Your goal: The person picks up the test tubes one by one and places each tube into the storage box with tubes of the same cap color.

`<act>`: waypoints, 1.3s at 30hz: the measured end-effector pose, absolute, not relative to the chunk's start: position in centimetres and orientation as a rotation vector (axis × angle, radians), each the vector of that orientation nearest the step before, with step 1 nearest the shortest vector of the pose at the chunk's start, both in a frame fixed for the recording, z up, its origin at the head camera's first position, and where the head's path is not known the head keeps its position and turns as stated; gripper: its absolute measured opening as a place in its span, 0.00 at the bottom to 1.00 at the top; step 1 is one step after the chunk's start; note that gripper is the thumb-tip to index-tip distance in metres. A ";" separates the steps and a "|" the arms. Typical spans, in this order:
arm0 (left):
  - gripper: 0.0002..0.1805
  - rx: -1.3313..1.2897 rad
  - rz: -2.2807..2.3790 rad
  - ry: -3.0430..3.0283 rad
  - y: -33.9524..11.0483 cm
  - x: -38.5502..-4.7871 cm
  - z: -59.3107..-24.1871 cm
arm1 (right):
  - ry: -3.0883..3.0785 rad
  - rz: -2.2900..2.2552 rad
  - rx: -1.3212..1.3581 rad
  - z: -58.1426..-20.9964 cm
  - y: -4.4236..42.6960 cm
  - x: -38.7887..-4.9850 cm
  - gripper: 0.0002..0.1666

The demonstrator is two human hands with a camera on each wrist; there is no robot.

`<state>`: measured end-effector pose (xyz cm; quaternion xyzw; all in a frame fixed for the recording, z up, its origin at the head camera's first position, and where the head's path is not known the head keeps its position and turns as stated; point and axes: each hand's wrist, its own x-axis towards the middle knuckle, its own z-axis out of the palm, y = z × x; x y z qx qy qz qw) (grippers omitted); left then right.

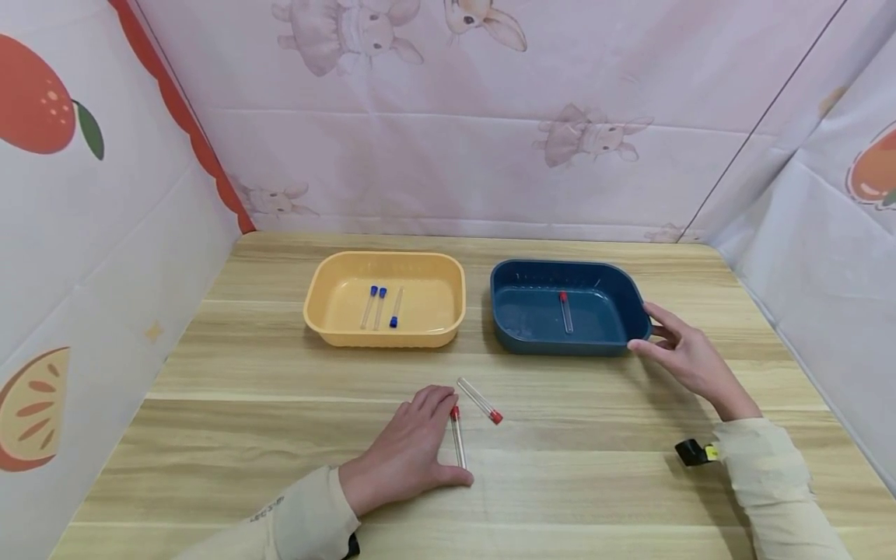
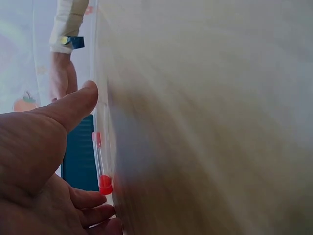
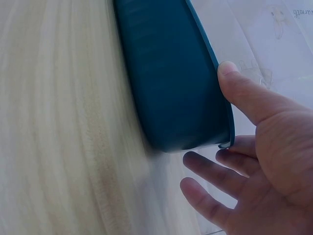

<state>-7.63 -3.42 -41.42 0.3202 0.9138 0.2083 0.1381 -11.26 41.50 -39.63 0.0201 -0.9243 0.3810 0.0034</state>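
My left hand (image 1: 409, 447) lies beside a clear test tube with a red cap (image 1: 458, 439). Its thumb is at the tube's bottom end and its fingertips are by the cap; whether they touch it I cannot tell. In the left wrist view that tube's red cap (image 2: 105, 185) shows just above the fingertips. Slightly farther off lies a second red-capped tube (image 1: 479, 400), slanted. At the right, my right hand (image 1: 689, 362) holds the near right corner of the dark blue basket (image 1: 560, 347), thumb against the rim in the right wrist view. One red-capped tube (image 1: 566, 313) lies inside.
A yellow basket (image 1: 385, 340) stands left of the blue one, with blue-capped test tubes (image 1: 379, 308) inside. Both baskets sit toward the back of the wooden table (image 1: 574, 482). Printed cloth walls (image 1: 448, 171) enclose the back and sides.
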 end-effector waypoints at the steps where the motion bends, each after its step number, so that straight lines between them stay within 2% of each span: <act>1: 0.57 0.924 0.599 2.649 -3.4 -7.6 -41.4 | -2.899 1.193 0.063 -39.6 41.5 -11.3 0.47; 11: 0.57 0.904 0.527 2.647 -3.1 -7.7 -41.4 | -2.900 1.194 0.067 -39.7 41.5 -11.3 0.47; 24: 0.50 0.963 0.528 2.679 -3.2 -7.6 -41.3 | -2.887 1.188 0.099 -39.8 41.6 -11.3 0.46; 34: 0.53 0.891 0.611 2.566 -3.5 -8.5 -39.4 | -2.898 1.202 0.072 -39.8 41.5 -11.3 0.47; 39: 0.50 0.921 0.685 2.592 -3.5 -9.0 -38.2 | -2.895 1.211 0.068 -39.8 41.5 -11.3 0.47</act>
